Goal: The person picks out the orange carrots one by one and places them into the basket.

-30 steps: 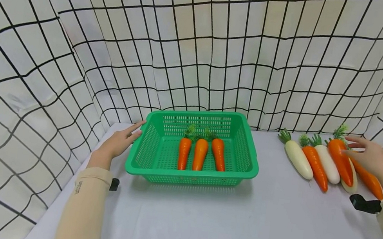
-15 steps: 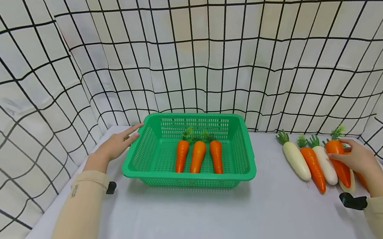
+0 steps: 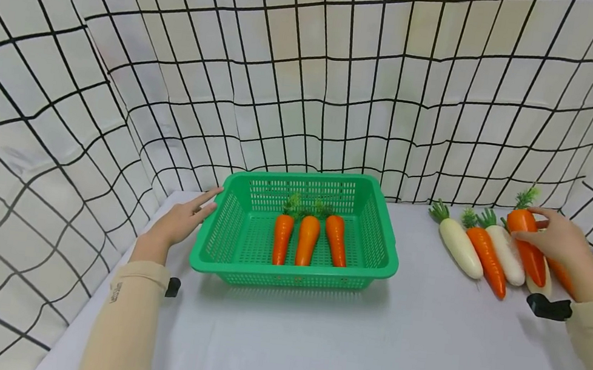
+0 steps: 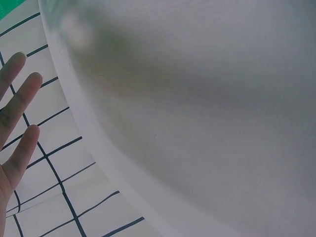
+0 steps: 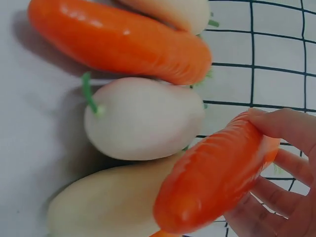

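My right hand [image 3: 564, 243] grips an orange carrot [image 3: 527, 245] with a green leafy top, at the right of the head view. In the right wrist view the thumb lies on one side of this carrot [image 5: 212, 180] and the fingers on the other, its tip pointing away from the palm. Below and beside it lie white radishes [image 5: 143, 118] and another carrot [image 5: 118, 42]. My left hand [image 3: 179, 220] has its fingers extended, fingertips right at the left rim of a green basket [image 3: 293, 265]. Three carrots [image 3: 308, 241] lie side by side inside it.
Left of the held carrot lie a pale radish [image 3: 461, 248], an orange carrot [image 3: 487, 260] and a white radish [image 3: 506, 255]. Another carrot [image 3: 562, 277] is partly hidden behind the right hand. A white wall with a black grid [image 3: 329, 91] closes off the back and sides.
My right hand has moved left onto the carrot, closed its fingers and thumb around it, and lifted it slightly. The left hand keeps its place at the basket.
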### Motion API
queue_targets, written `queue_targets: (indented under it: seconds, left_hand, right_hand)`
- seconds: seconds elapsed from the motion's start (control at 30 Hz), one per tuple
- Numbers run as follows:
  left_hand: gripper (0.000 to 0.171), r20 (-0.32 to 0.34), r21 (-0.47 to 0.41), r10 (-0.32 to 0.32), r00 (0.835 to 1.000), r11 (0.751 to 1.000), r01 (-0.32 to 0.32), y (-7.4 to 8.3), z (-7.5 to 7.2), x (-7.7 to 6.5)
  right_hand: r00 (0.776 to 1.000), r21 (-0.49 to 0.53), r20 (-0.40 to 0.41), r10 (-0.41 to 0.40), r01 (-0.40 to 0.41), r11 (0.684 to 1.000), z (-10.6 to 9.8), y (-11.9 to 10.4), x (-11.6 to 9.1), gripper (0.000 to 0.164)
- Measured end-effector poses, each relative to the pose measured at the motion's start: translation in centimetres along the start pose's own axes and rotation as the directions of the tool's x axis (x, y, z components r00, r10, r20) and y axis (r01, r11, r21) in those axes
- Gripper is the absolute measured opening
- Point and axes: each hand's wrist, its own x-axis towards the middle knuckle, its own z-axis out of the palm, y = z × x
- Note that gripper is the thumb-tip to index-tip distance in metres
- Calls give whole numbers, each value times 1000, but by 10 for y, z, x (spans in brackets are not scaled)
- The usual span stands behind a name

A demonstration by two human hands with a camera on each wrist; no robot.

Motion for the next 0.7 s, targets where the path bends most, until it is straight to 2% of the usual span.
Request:
queue_targets:
  seconds: [0.17, 0.4, 0.7]
  left_hand:
    - [66, 3, 2, -4, 1000, 1000, 4, 2, -1, -1]
    - [65, 5, 4, 3, 1000, 1000, -3, 0, 0, -2]
    - [65, 5, 7, 0, 1000, 1000, 0, 2, -1, -1]
  right_hand:
    - [999, 70, -1, -51, 51, 996, -5, -11, 1, 90]
    - [993, 192, 57, -106, 94, 977, -11, -37, 3, 96]
    - [977, 199, 106, -185, 162, 966, -14, -77, 0, 87]
